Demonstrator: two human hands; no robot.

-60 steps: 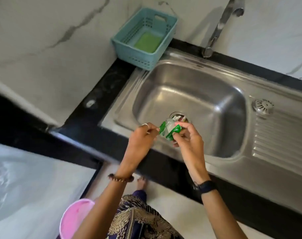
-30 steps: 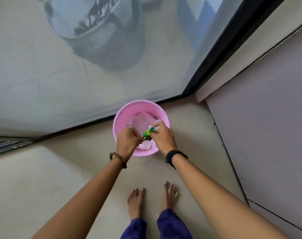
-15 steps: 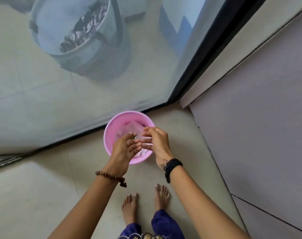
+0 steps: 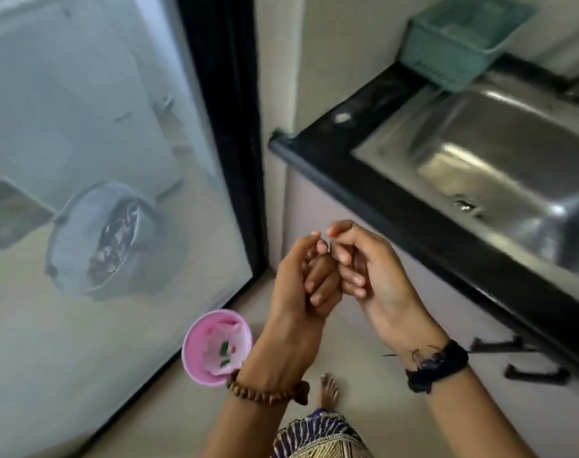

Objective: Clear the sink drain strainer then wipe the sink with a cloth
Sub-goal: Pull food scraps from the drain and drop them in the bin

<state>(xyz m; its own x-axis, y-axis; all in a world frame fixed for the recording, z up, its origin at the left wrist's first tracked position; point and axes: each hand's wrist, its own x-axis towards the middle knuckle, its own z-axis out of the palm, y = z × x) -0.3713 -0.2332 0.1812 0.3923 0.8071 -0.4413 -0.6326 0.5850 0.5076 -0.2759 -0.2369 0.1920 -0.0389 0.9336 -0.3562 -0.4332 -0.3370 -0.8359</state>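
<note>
My left hand (image 4: 298, 292) and my right hand (image 4: 374, 272) are held together in front of me, fingers curled and touching each other, with nothing in them. They hover below the black counter edge, left of the steel sink (image 4: 499, 153). The drain strainer (image 4: 463, 204) shows at the bottom of the basin, blurred. On the floor below my left wrist stands a pink bin (image 4: 195, 355) with a plastic liner and green wrapper scraps (image 4: 223, 350) inside. No cloth is visible.
A teal plastic basket (image 4: 460, 38) sits on the black countertop (image 4: 318, 143) beside the sink. A black-framed mesh door (image 4: 222, 127) fills the left; a grey bucket (image 4: 93, 239) stands behind it. Cabinet handles (image 4: 535, 371) sit under the counter. My foot (image 4: 327, 388) is on the floor.
The green wrapper scraps left my hands and lie in the pink bin. My empty hands rose away from the bin, and my view swung up and right so the sink is back in sight.
</note>
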